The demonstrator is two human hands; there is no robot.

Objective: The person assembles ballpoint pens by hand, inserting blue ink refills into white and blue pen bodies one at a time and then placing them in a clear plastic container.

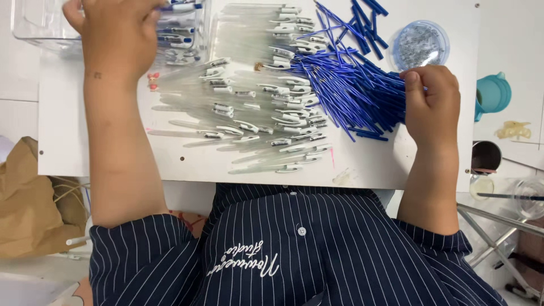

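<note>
Plainly, with the right hand (430, 99) pinching refills at the right edge of the blue refill heap (351, 85) mid-tabletop (396, 164) and the left hand (119, 34) closed over pens in the far-left clear tray (39, 28), a careless tug could scatter refills into the clear barrels (255, 113).

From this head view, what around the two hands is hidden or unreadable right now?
- Left hand: fingertips blurred and cut by the top edge; grip unclear.
- Clear bin: contents behind that hand hidden.
- Right hand: fingers curl under at the blue refills; whether one is pinched is hidden.
- Round clear container: contents too small.
</note>
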